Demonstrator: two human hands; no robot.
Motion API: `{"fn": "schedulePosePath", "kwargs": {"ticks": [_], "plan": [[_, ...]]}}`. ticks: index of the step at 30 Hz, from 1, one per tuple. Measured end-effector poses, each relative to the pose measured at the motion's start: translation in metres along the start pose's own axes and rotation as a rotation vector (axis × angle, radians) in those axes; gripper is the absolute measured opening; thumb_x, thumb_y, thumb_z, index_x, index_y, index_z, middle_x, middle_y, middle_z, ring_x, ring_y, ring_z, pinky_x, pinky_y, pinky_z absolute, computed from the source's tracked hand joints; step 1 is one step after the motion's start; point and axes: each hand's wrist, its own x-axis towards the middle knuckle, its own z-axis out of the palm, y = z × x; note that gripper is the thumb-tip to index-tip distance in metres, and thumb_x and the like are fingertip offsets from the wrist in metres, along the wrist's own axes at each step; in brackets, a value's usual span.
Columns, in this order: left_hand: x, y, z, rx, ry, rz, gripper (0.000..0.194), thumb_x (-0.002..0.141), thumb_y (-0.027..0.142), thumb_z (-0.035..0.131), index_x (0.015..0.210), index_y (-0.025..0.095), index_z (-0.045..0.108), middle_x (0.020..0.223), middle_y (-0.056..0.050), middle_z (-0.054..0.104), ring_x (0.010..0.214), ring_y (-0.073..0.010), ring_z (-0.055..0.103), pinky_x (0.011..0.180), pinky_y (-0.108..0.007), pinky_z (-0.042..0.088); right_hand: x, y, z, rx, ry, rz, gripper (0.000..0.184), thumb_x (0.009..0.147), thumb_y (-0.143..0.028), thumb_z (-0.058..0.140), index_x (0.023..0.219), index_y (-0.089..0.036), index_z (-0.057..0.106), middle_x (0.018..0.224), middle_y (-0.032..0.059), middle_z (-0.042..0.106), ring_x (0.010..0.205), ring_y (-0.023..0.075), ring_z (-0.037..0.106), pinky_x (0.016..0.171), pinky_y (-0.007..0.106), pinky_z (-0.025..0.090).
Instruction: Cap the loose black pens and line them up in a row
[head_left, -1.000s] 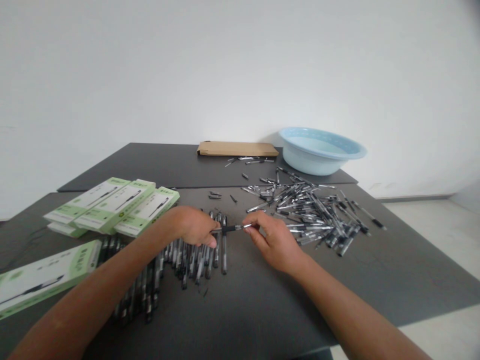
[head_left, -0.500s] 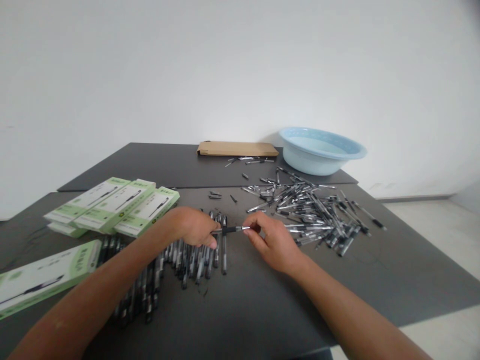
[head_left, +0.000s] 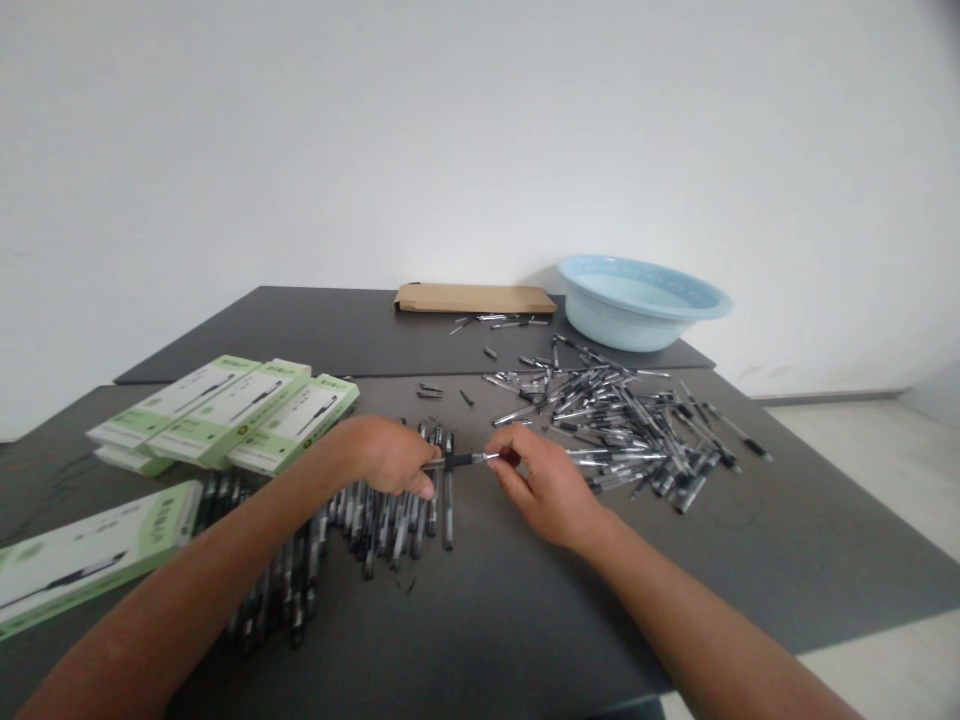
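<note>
A pen (head_left: pixel 459 460) with a black grip lies level between my two hands. My left hand (head_left: pixel 396 458) is closed around its rear end. The thumb and forefinger of my right hand (head_left: pixel 541 482) pinch the silvery tip at the other end. Below and beside my left hand, a row of pens (head_left: pixel 401 520) lies side by side, partly hidden by the hand. More pens (head_left: pixel 281 590) lie in a second row under my left forearm. To the right of my right hand spreads a loose heap of pens and pen parts (head_left: pixel 637 420).
Green-and-white pen boxes (head_left: pixel 199 405) are stacked at the left, with another box (head_left: pixel 97 550) nearer me. A flat cardboard piece (head_left: pixel 476 298) and a light blue basin (head_left: pixel 637 320) stand at the back. Small black parts (head_left: pixel 430 390) lie on the dark table (head_left: pixel 465 640).
</note>
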Motion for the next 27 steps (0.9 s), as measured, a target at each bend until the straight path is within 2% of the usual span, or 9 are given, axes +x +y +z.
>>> {"fn": "schedulePosePath", "kwargs": {"ticks": [6, 12, 27], "plan": [[-0.0009, 0.002, -0.0002, 0.002, 0.012, -0.009, 0.042, 0.089, 0.036, 0.049, 0.127, 0.019, 0.056, 0.113, -0.015, 0.068, 0.097, -0.0304, 0.064, 0.075, -0.034, 0.048, 0.0001, -0.0005, 0.0008, -0.003, -0.007, -0.004, 0.007, 0.088, -0.017, 0.051, 0.094, -0.021, 0.051, 0.082, 0.0017, 0.059, 0.074, 0.0153, 0.056, 0.069, 0.026, 0.04], [-0.0014, 0.0031, 0.0001, -0.001, 0.017, -0.014, 0.047, 0.09, 0.036, 0.049, 0.131, 0.017, 0.053, 0.116, -0.018, 0.066, 0.101, -0.033, 0.063, 0.077, -0.036, 0.048, -0.0008, -0.0014, 0.0013, -0.01, -0.01, 0.003, 0.007, 0.088, -0.018, 0.052, 0.094, -0.021, 0.051, 0.081, 0.0013, 0.059, 0.074, 0.015, 0.056, 0.068, 0.025, 0.04], [-0.0003, 0.0046, 0.002, 0.031, 0.019, -0.025, 0.044, 0.09, 0.038, 0.048, 0.129, 0.019, 0.055, 0.115, -0.016, 0.067, 0.099, -0.0319, 0.063, 0.077, -0.036, 0.048, -0.0008, -0.001, 0.001, -0.003, -0.02, -0.006, 0.006, 0.088, -0.019, 0.052, 0.094, -0.021, 0.051, 0.081, 0.001, 0.059, 0.074, 0.015, 0.055, 0.068, 0.025, 0.039]]}}
